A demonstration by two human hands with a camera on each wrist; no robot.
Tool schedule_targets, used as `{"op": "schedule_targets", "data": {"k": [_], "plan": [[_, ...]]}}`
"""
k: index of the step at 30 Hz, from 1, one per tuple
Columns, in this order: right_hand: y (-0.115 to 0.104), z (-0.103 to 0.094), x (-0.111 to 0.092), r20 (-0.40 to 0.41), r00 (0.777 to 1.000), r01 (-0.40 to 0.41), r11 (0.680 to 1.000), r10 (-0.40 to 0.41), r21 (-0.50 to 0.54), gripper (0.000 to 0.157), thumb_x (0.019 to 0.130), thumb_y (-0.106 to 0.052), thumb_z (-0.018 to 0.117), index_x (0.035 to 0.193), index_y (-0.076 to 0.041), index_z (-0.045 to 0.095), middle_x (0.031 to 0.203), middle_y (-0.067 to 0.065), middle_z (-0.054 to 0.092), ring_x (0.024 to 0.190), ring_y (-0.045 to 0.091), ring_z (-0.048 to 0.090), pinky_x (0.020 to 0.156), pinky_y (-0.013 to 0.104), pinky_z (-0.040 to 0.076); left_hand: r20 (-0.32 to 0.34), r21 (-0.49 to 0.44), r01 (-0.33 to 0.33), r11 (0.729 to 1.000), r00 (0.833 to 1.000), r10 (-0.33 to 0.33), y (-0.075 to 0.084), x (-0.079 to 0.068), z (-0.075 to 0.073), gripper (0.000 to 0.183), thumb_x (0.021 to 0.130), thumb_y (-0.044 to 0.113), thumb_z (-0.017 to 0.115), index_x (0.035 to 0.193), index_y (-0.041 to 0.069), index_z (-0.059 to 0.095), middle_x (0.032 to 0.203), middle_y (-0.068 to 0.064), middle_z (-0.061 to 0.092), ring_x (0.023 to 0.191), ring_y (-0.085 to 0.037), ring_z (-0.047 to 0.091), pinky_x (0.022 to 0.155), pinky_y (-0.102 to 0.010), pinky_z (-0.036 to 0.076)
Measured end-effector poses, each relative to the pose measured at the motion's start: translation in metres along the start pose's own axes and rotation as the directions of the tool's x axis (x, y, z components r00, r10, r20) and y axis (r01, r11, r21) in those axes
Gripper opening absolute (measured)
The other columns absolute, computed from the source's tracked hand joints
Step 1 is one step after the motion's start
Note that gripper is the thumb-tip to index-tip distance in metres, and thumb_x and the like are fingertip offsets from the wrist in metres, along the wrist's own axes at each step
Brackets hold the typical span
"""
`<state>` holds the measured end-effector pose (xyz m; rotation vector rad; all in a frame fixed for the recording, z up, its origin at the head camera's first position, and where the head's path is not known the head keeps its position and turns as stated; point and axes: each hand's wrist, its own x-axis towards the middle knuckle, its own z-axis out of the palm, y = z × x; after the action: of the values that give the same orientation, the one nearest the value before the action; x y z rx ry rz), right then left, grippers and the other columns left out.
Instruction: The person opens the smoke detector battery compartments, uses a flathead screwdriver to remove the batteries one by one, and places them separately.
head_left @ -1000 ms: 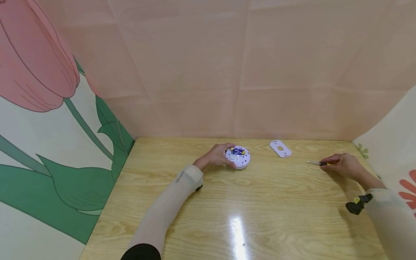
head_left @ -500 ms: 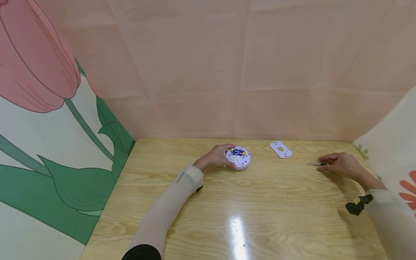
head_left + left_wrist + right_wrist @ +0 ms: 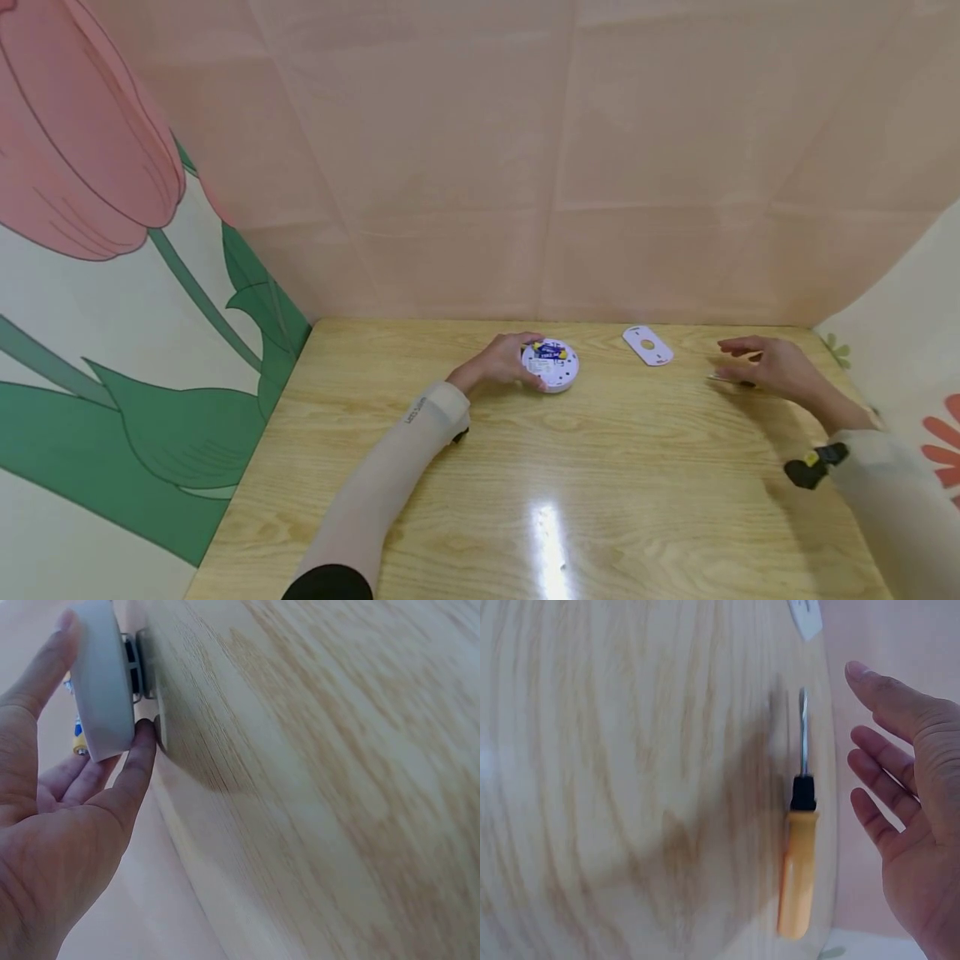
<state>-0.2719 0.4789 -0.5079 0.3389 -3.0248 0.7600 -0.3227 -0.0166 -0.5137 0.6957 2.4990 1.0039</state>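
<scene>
My left hand (image 3: 498,360) grips the rim of a round white smoke detector (image 3: 558,379), its back with blue-and-yellow batteries facing up. In the left wrist view the detector (image 3: 105,682) stands between my thumb and fingers, its dark vented part towards the wood. A screwdriver (image 3: 799,862) with a yellow handle, black collar and metal shaft lies on the table. Just above it is my right hand (image 3: 783,367), fingers loosely spread and holding nothing; in the head view the hand hides most of the screwdriver.
A white oblong plate (image 3: 640,340) with a round hole in its middle lies near the table's back edge, between the detector and the screwdriver. The wooden table (image 3: 637,467) meets a pink cloth backdrop (image 3: 450,167) behind.
My right hand has let go of the screwdriver, risen slightly and shifted left with its fingers spreading. The left hand and the smoke detector have stayed in place.
</scene>
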Motion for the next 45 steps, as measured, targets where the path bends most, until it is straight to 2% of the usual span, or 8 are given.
{"op": "schedule_targets", "data": {"k": [10,13,17,19,26,32,39,45], "plan": [[-0.027,0.004,0.01,-0.064,0.991,0.114,0.993,-0.115,-0.018,0.05,0.092,-0.03,0.086,0.132,-0.004,0.072,0.124,0.022,0.074,0.107,0.04,0.069,0.077,0.014,0.053,0.002,-0.004,0.003,1.0,1.0,-0.003,-0.001,0.001,0.001,0.102,0.074,0.039,0.099,0.16,0.018,0.047,0.162,-0.006,0.051,0.147,-0.023,0.048,0.124,-0.041,0.037],[-0.033,0.006,0.014,-0.076,0.986,0.148,0.988,-0.15,-0.034,0.048,0.091,-0.028,0.087,0.13,-0.005,0.074,0.123,0.02,0.075,0.105,0.036,0.07,0.079,0.023,0.058,0.004,-0.011,-0.01,1.0,1.0,0.01,0.0,-0.001,0.001,0.102,0.074,0.036,0.099,0.16,0.017,0.048,0.161,-0.006,0.051,0.148,-0.023,0.047,0.125,-0.04,0.035],[-0.044,0.008,0.018,-0.081,0.979,0.183,0.982,-0.186,-0.037,0.047,0.089,-0.027,0.088,0.128,-0.005,0.075,0.122,0.019,0.076,0.106,0.04,0.07,0.084,0.046,0.061,0.003,-0.02,-0.029,0.999,1.0,0.029,0.0,-0.002,0.0,0.1,0.075,0.032,0.1,0.159,0.014,0.049,0.161,-0.007,0.052,0.147,-0.023,0.048,0.125,-0.039,0.034],[-0.049,0.009,0.02,-0.084,0.974,0.207,0.978,-0.209,-0.04,0.047,0.088,-0.025,0.09,0.127,-0.005,0.075,0.12,0.018,0.076,0.105,0.04,0.07,0.084,0.047,0.06,-0.002,-0.019,-0.033,0.999,0.999,0.033,0.0,-0.003,0.0,0.1,0.075,0.031,0.1,0.159,0.014,0.049,0.16,-0.007,0.053,0.146,-0.023,0.049,0.125,-0.038,0.035],[-0.064,0.012,0.027,-0.088,0.962,0.256,0.965,-0.26,-0.05,0.047,0.085,-0.02,0.091,0.126,-0.003,0.075,0.118,0.016,0.077,0.103,0.038,0.071,0.081,0.031,0.058,-0.01,-0.015,-0.03,0.999,1.0,0.029,-0.002,-0.002,0.0,0.1,0.074,0.031,0.1,0.159,0.014,0.049,0.159,-0.008,0.054,0.144,-0.023,0.051,0.124,-0.037,0.036],[-0.082,0.015,0.034,-0.067,0.952,0.295,0.954,-0.298,-0.042,0.049,0.085,-0.02,0.092,0.125,0.0,0.074,0.118,0.017,0.077,0.102,0.039,0.072,0.084,0.052,0.059,-0.006,-0.015,-0.017,1.0,1.0,0.017,-0.001,0.0,-0.001,0.1,0.075,0.031,0.099,0.16,0.015,0.048,0.161,-0.007,0.051,0.146,-0.025,0.049,0.125,-0.039,0.035],[-0.106,0.021,0.042,-0.091,0.925,0.367,0.93,-0.369,-0.038,0.052,0.08,-0.02,0.095,0.125,-0.003,0.075,0.117,0.011,0.078,0.102,0.032,0.072,0.083,0.05,0.058,-0.003,-0.009,-0.024,1.0,1.0,0.024,0.0,0.001,-0.001,0.099,0.075,0.03,0.099,0.159,0.015,0.049,0.161,-0.007,0.051,0.146,-0.024,0.049,0.125,-0.039,0.035],[-0.124,0.028,0.048,-0.102,0.883,0.46,0.888,-0.459,-0.007,0.051,0.076,-0.009,0.096,0.121,0.0,0.075,0.116,0.013,0.077,0.099,0.034,0.072,0.084,0.056,0.058,-0.001,0.01,-0.032,0.999,0.999,0.032,0.0,0.0,-0.001,0.1,0.074,0.032,0.1,0.159,0.015,0.049,0.161,-0.007,0.051,0.146,-0.023,0.049,0.125,-0.037,0.035]]}}
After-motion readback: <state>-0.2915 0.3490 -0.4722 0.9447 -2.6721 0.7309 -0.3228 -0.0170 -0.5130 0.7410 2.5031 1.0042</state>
